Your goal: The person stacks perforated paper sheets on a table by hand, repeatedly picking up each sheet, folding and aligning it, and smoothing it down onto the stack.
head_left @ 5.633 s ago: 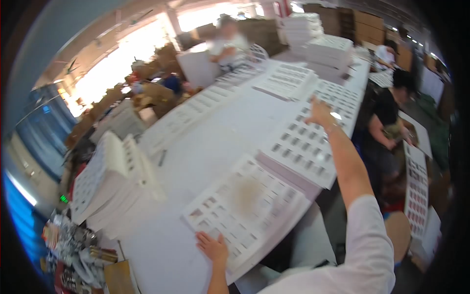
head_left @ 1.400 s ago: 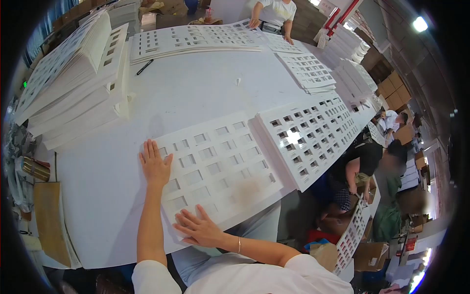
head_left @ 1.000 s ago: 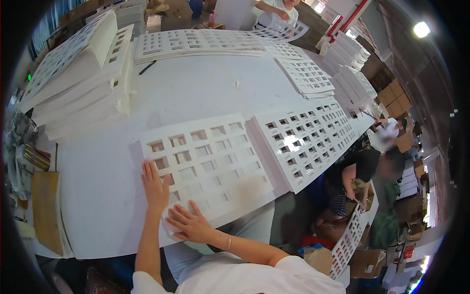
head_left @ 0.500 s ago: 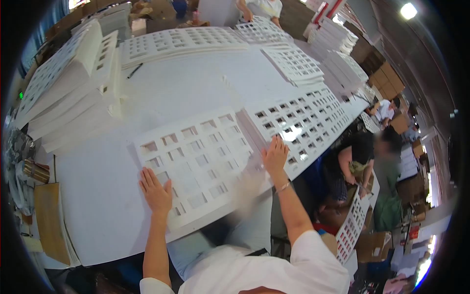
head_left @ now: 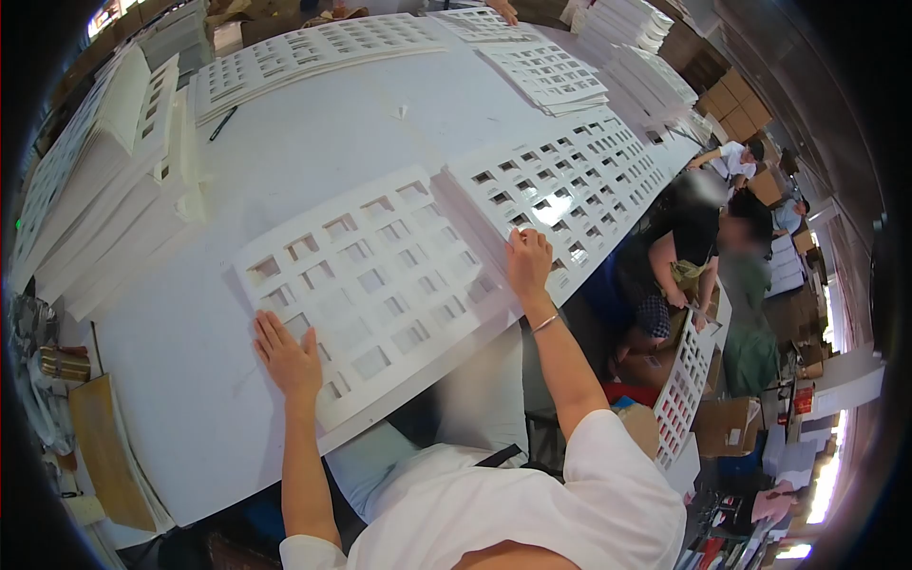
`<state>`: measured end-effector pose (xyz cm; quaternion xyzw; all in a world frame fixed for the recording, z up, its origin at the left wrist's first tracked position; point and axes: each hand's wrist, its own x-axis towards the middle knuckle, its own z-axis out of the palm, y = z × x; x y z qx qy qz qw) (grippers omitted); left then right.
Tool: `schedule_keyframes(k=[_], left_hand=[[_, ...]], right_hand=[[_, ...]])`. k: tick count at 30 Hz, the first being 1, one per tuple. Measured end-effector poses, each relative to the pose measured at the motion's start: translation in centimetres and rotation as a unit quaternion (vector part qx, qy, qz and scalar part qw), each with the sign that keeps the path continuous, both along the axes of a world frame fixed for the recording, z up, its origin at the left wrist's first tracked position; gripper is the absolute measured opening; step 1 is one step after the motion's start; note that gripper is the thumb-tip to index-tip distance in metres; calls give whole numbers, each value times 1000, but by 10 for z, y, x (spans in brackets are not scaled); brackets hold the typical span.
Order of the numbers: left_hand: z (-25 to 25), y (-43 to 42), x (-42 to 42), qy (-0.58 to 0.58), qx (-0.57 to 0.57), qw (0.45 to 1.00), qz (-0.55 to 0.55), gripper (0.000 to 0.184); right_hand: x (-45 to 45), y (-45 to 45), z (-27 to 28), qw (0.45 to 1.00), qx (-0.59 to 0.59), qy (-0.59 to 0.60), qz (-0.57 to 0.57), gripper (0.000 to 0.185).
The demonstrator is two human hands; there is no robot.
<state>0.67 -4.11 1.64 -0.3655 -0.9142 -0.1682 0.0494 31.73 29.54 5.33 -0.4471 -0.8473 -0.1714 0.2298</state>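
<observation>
A stack of white sheets with rectangular cut-outs [head_left: 380,249] lies on the white table in front of me. On its left edge rests my left hand [head_left: 288,356], flat with the fingers spread and nothing held. My right hand [head_left: 529,264] is at the near left edge of a second stack, whose glossy white top sheet [head_left: 594,195] has rows of dark openings. The fingers of that hand are bent and close together at the edge; whether they grip the sheet is too small to tell.
Folded sheets [head_left: 123,180] pile up at the left, near a black pen [head_left: 223,123]. More cut-out sheets [head_left: 318,57] line the far edge. Paper stacks [head_left: 646,85] stand at the back right. Beyond the right edge, a person in black [head_left: 679,242] handles a long sheet.
My right hand has gone from the near stack to the edge of the right stack, and its fingers have bent. My left hand stays on the near stack. The view has shifted.
</observation>
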Motion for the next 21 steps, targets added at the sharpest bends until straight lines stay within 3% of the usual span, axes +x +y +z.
schedule_keyframes(k=[9,11,14,17,21], left_hand=[[4,2,-2,-1,1,1000,-1,80],[-2,-12,4,-18,-20,1000,0,80],[-2,5,-4,-28,-15,999,11,79],[6,1,1,-19,-26,999,6,79],[8,-1,3,-12,-32,999,3,79]], right_hand=[[-5,-9,23,998,-52,-1,-30,15],[-2,-20,18,998,-18,-33,-48,7],[-7,10,30,993,72,-59,-71,8],[-9,6,61,998,37,-22,-38,9],[-16,2,76,997,-9,-60,-37,9]])
